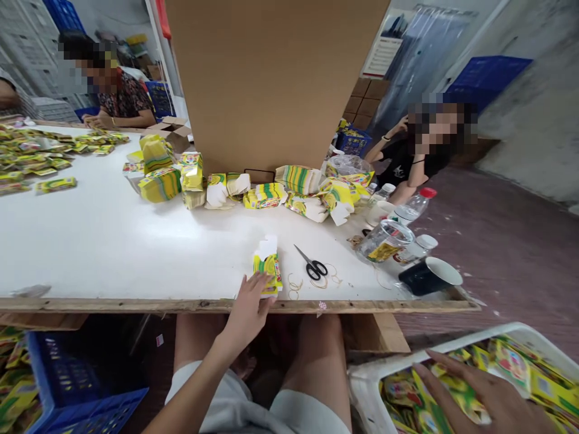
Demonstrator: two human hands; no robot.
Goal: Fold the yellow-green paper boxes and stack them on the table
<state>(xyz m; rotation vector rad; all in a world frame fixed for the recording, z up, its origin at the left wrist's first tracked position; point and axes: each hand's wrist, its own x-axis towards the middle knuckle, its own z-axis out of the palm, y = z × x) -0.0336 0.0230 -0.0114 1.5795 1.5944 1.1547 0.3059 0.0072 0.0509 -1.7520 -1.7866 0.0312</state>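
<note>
My left hand (248, 306) lies with its fingers stretched out over the near end of a flat yellow and green printed carton (268, 268) at the table's front edge. The carton's white end flaps point away from me; whether it is one or a small stack I cannot tell. At the lower right, my right hand (497, 395) reaches over a white plastic basket (362, 386) full of small yellow-green packets (549, 389). Its fingers are apart, among or just above the packets. Black-handled scissors (312, 263) and several loose rubber bands (295, 286) lie right of the carton.
Bundles of flat cartons (298, 179) line the table (113, 253) before a tall cardboard box (271, 78). A dark mug (429, 276), a clear jar (384, 241) and bottles stand at the right. A blue crate (76, 380) sits lower left. Two people (126, 99) (434, 144) sit beyond.
</note>
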